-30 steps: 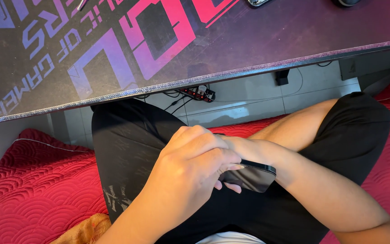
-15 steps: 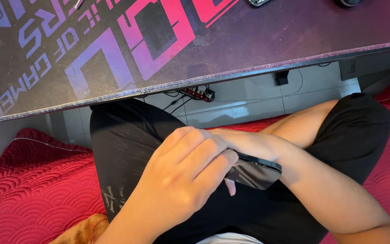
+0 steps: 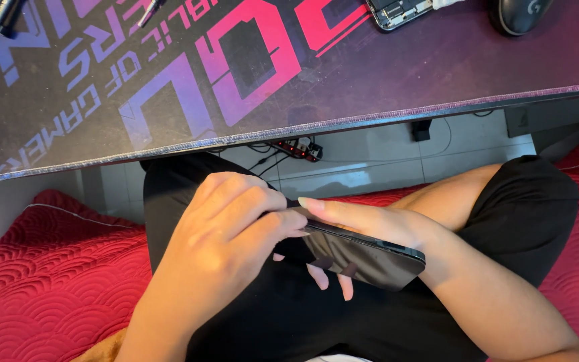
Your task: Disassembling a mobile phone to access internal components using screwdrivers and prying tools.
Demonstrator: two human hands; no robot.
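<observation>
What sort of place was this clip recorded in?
Probably a home desk used for phone repair: a large printed desk mat, an opened phone and a computer mouse on it, red quilted bedding below. Both hands hold a dark phone.

desk (image 3: 437,110) with dark mat | pale tiled floor (image 3: 370,154) | red quilted cover (image 3: 41,288)

The right hand (image 3: 370,224) cradles a dark smartphone (image 3: 363,258) from below over the lap, its fingertips showing under the glass. The left hand (image 3: 226,245) curls over the phone's near end, fingertips pressed at its edge. Black shorts (image 3: 517,208) cover crossed legs on a red quilted cushion (image 3: 41,288). Above, the tabletop (image 3: 370,87) carries a patterned mat, an opened phone (image 3: 397,12) and a black mouse (image 3: 521,13).
</observation>
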